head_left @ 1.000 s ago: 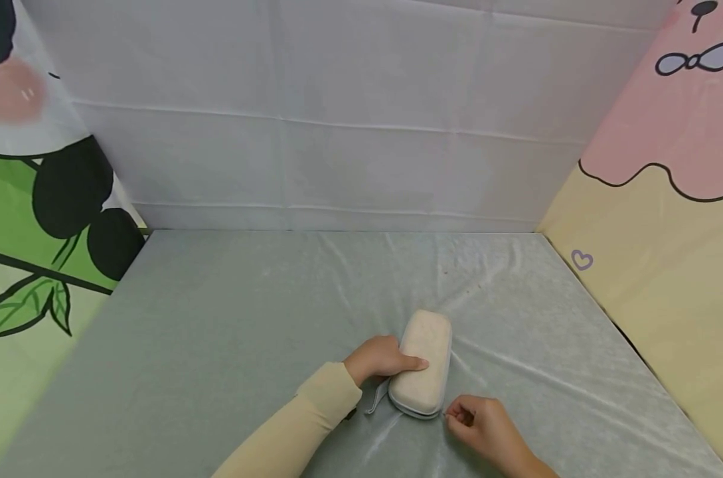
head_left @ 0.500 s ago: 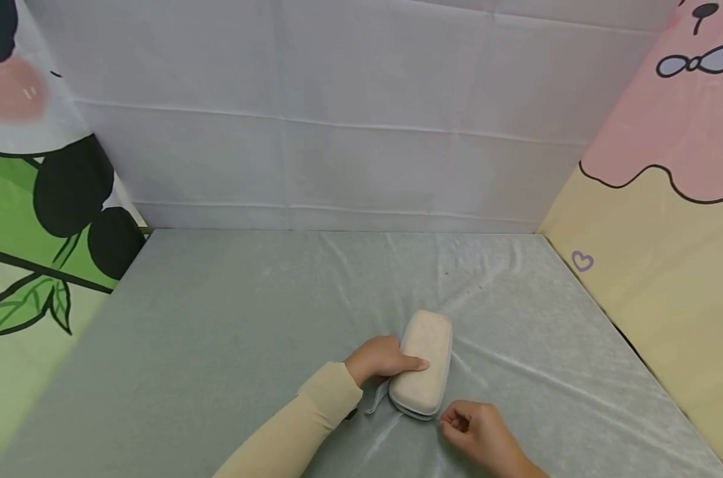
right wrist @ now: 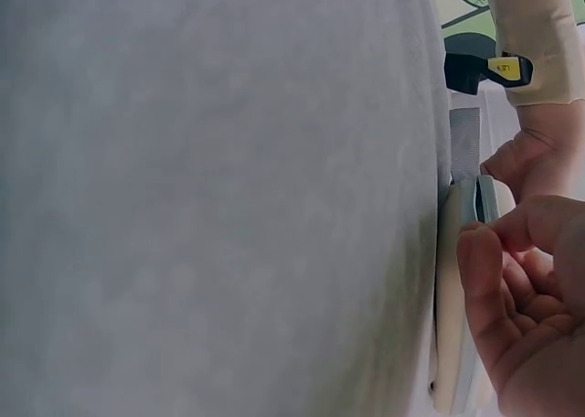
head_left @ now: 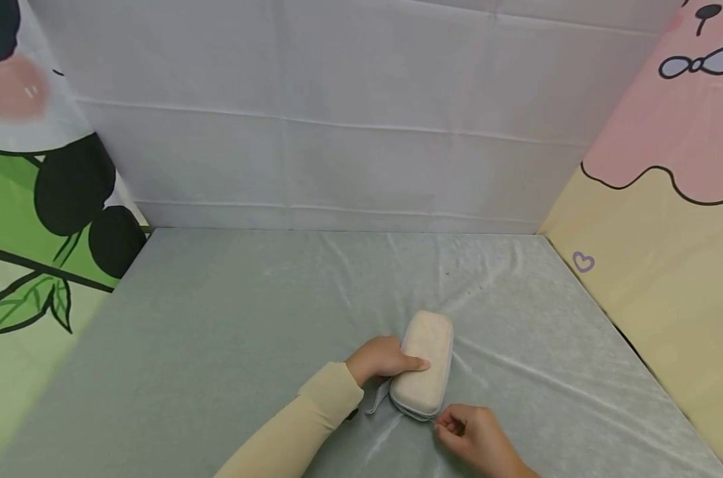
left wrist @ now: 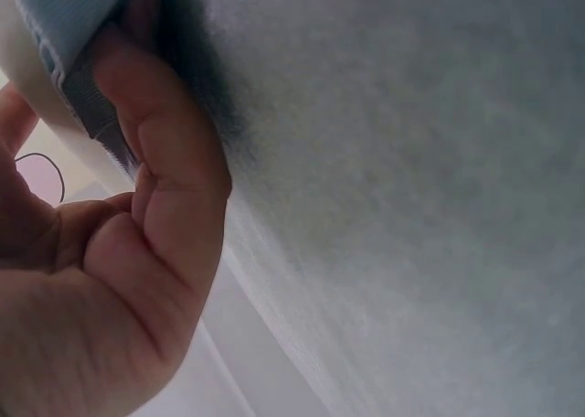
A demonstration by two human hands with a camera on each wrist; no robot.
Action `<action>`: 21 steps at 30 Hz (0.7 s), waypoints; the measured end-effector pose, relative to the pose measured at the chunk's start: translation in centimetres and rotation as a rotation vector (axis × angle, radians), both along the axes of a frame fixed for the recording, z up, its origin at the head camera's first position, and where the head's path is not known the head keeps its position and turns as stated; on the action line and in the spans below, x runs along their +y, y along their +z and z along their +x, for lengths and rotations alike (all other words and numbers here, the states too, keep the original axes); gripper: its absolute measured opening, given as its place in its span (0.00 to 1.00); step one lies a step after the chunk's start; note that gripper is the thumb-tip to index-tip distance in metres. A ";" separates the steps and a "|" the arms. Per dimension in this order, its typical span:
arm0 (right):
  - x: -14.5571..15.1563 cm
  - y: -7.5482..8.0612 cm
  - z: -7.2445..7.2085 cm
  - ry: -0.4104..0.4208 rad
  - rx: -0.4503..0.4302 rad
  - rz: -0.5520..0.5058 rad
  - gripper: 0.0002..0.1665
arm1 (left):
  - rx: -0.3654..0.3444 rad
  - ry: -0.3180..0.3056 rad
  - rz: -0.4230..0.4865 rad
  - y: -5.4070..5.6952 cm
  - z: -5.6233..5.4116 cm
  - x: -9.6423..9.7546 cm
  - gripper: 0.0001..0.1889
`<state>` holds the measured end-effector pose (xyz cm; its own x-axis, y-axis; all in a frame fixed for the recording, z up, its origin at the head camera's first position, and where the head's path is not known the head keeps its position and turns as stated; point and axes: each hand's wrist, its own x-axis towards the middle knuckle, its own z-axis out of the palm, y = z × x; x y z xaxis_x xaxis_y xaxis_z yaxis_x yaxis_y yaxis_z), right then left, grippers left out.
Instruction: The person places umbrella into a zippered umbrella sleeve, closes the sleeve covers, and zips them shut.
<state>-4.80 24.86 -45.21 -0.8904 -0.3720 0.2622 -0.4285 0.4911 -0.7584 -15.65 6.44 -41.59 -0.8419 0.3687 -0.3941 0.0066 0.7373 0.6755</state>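
A cream zippered case [head_left: 423, 358] with a grey zip edge lies on the grey cloth. My left hand [head_left: 380, 356] grips its left side, thumb on the lid; in the left wrist view the curled fingers [left wrist: 178, 161] go in under the case. A grey strap loop [head_left: 379, 397] sticks out at the case's near left. At the near right corner my right hand [head_left: 477, 435] pinches the zipper pull, which the fingertips mostly hide. In the right wrist view, a short dark gap in the zip [right wrist: 481, 200] shows between those fingertips and the strap.
Grey velvety cloth [head_left: 247, 299] covers the table, with creases right of the case. A pale wall sheet [head_left: 349, 166] stands behind, with printed cartoon panels at both sides. A black wrist device [right wrist: 484, 69] with a yellow label sits by the left sleeve.
My right hand has slid a little left and nearer along the case's near right corner, still pinching the zipper pull. The left hand and the case have stayed in place.
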 end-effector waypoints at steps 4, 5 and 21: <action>-0.1 0.0 0.0 0.010 -0.038 -0.008 0.08 | -0.015 0.010 0.016 0.2 0.1 0.0 0.26; -0.1 0.0 0.0 0.010 -0.047 -0.009 0.08 | -0.019 0.013 0.019 0.3 0.1 0.0 0.25; -0.7 -0.2 0.1 0.017 0.037 -0.009 0.09 | -0.005 0.006 -0.010 0.1 0.0 0.1 0.26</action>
